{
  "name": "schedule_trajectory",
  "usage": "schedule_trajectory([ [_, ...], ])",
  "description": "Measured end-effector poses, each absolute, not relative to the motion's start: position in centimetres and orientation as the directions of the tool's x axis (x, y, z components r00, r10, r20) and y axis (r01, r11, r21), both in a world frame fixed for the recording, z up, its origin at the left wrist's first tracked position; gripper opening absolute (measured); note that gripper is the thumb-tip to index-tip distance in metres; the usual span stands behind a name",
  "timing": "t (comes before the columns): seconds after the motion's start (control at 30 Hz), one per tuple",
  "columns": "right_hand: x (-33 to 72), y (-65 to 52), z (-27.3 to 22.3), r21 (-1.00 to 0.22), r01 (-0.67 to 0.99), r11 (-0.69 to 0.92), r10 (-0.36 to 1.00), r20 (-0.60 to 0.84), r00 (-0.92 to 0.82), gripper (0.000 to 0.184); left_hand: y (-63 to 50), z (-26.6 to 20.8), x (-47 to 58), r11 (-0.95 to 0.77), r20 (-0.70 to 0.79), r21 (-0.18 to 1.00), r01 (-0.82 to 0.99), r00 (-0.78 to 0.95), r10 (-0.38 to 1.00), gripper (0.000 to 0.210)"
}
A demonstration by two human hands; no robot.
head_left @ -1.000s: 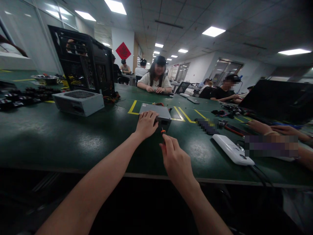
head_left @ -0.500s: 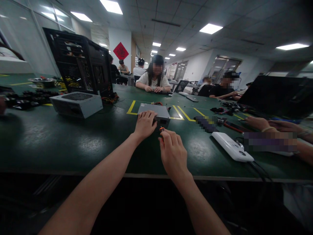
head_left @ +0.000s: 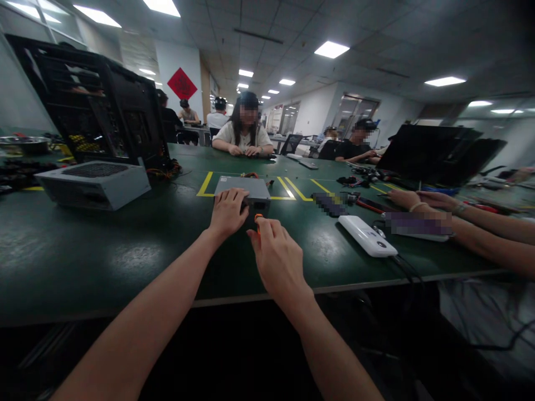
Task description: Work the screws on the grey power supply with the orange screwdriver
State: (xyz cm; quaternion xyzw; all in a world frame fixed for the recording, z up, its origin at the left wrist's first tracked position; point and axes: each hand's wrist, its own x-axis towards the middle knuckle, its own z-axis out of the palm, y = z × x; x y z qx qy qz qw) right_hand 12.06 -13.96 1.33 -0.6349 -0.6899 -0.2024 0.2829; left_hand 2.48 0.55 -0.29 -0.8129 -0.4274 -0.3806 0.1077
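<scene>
A slim grey computer power supply [head_left: 246,187] lies on the green table in front of me, with coloured wires at its far side and a dark socket on its near face. My left hand [head_left: 229,211] rests on its near left part, fingers bent over the edge. Just short of the box, my right hand [head_left: 278,250] is closed around a screwdriver [head_left: 258,218] with an orange and black handle. Most of the handle is hidden in the fingers, and I cannot make out its tip. The screwdriver appears apart from the box.
A larger grey power supply [head_left: 94,184] and an open black computer case [head_left: 92,106] stand to the left. On the right are a white device [head_left: 368,236] with cables, a black monitor [head_left: 434,153] and a co-worker's hands [head_left: 412,199]. Another person [head_left: 244,131] sits across the table.
The view has swung to the right, so everything sits further left in the picture. My left hand stays on the power supply. My right thumb stands further from the fingers around the screwdriver.
</scene>
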Motion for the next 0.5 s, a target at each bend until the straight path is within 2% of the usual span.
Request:
schedule_trajectory([
  [0.13, 11.66, -14.19, 1.36, 0.010, 0.983, 0.184, 0.737, 0.660, -0.145, 0.028, 0.57, -0.30, 2.49, -0.619, 0.715, 0.148, 0.771, 0.349, 0.606, 0.033],
  [0.33, 11.68, -14.21, 1.53, -0.124, 0.987, 0.098, 0.800, 0.599, -0.004, 0.027, 0.56, -0.23, 2.48, -0.619, 0.710, 0.160, 0.769, 0.347, 0.613, 0.034],
  [0.5, 11.50, -14.33, 0.62, -0.086, 0.976, 0.199, 0.758, 0.645, -0.098, 0.028, 0.53, -0.18, 2.47, -0.603, 0.701, 0.159, 0.782, 0.341, 0.626, 0.034],
])
